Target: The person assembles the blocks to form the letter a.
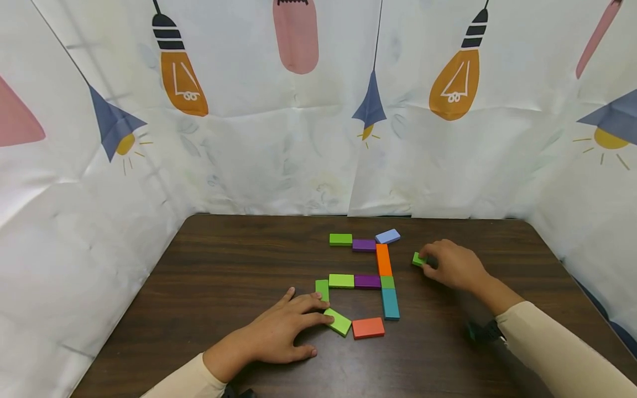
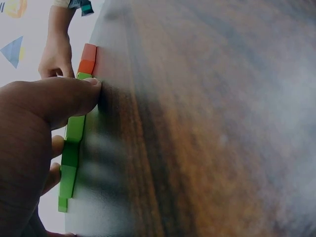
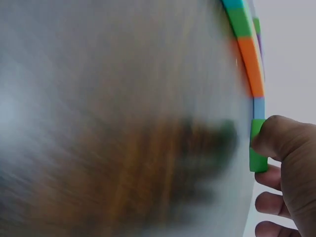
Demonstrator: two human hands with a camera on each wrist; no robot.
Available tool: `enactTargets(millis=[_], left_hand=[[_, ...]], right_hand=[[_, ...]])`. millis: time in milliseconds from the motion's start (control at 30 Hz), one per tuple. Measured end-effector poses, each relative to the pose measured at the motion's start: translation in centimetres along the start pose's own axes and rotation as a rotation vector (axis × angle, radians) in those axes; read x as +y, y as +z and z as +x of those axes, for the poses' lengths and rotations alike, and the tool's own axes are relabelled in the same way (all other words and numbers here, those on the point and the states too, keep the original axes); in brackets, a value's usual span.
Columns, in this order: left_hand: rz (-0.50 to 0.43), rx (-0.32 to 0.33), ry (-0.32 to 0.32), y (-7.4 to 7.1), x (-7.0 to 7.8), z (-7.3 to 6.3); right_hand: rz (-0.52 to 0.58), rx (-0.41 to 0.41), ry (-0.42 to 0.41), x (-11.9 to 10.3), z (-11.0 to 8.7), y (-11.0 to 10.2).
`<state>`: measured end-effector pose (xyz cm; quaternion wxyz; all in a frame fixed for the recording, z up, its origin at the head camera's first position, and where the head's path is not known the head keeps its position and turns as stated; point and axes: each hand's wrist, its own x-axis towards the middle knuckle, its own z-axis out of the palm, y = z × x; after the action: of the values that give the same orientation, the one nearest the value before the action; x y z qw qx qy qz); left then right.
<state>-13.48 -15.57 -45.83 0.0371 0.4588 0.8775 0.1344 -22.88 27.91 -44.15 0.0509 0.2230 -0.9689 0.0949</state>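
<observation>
My right hand (image 1: 454,266) pinches a small green block (image 3: 257,160) between thumb and fingers, right of the other blocks. My left hand (image 1: 278,329) lies spread over the table, its fingertips on a tilted lime green block (image 1: 339,323) and at the end of an upright green block (image 1: 322,288). In the left wrist view the thumb (image 2: 74,98) overlaps part of the row of green blocks. A red block (image 1: 368,328) lies just right of the tilted one. Above it, a teal block (image 1: 390,304), a short green block (image 1: 387,282) and an orange block (image 1: 384,260) form a column.
Left of the column run a purple block (image 1: 367,282) and a lime block (image 1: 341,281). Farther back are another purple block (image 1: 364,246), a green block (image 1: 340,240) and an angled light blue block (image 1: 388,236). The dark wooden table (image 1: 224,260) meets a printed curtain (image 1: 298,160) behind.
</observation>
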Motion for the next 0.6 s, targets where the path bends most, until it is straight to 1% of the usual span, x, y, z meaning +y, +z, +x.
enactTargets(millis=[267,500,600], left_hand=[[-0.001,-0.005,-0.002,-0.1,0.0,0.1],[0.004,-0.007,-0.002,0.0,-0.1,0.1],[0.004,-0.007,-0.004,0.0,-0.1,0.1]], right_hand=[[0.048,0.098,-0.086,-2.5,-3.0,0.1],[0.057,0.163,-0.146,-4.8,-4.8,0.0],[0.072,0.194,-0.184,-5.6,-5.5,0.0]])
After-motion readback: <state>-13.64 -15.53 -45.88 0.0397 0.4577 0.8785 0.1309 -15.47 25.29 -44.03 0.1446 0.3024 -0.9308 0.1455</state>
